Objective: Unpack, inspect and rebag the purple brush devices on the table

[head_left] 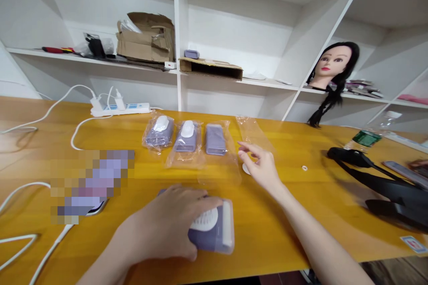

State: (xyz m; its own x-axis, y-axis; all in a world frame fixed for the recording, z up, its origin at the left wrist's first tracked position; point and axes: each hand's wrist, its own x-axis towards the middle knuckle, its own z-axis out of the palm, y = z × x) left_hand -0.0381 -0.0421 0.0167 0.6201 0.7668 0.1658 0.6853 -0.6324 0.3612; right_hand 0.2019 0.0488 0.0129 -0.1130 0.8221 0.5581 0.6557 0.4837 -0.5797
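Nearest, the left hand point(163, 225) grips a purple-and-white plastic device point(210, 231) on the wooden surface point(267, 231), fingers wrapped over it. The right hand point(262, 169) stays open, just beside a small white disc point(245, 169). Farther on, three similar devices point(187, 138) lie in a row, in clear plastic bags.

A workroom: white shelving point(234, 40), wooden worktable point(284, 227), mannequin head point(334, 64).
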